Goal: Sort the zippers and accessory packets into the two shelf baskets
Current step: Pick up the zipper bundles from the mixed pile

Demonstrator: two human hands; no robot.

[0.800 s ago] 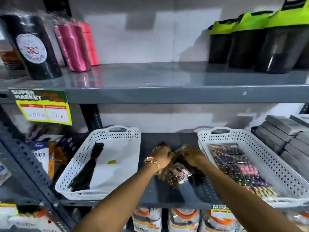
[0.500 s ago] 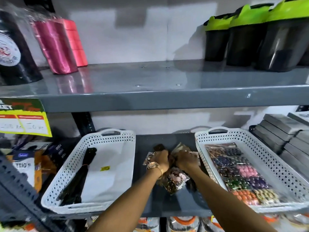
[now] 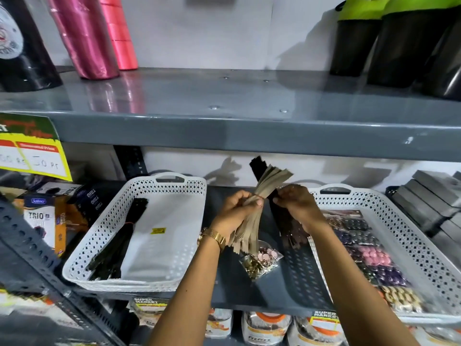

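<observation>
My left hand [image 3: 238, 211] grips a bundle of beige zippers [image 3: 270, 182], raised above the shelf between the two white baskets. My right hand [image 3: 296, 204] holds a bundle of black zippers [image 3: 283, 216] just beside it; its top pokes up behind the beige bundle. The left basket [image 3: 104, 236] holds black zippers [image 3: 117, 236] and a white sheet. The right basket [image 3: 409, 231] holds packets of coloured beads [image 3: 371, 255]. A clear accessory packet [image 3: 262, 260] of pink and gold pieces lies on the shelf below my hands.
The upper grey shelf [image 3: 224, 126] hangs close above my hands, carrying pink ribbon rolls [image 3: 84, 38] and dark tumblers [image 3: 404, 43]. Boxes [image 3: 50, 216] stand left of the left basket, grey boxes [image 3: 429, 203] right of the right one. A yellow price tag [image 3: 32, 151] hangs at left.
Both hands have lifted off the pile on the shelf, each bringing up a zipper bundle. The accessory packet stays on the shelf. The camera has moved closer and a little leftward.
</observation>
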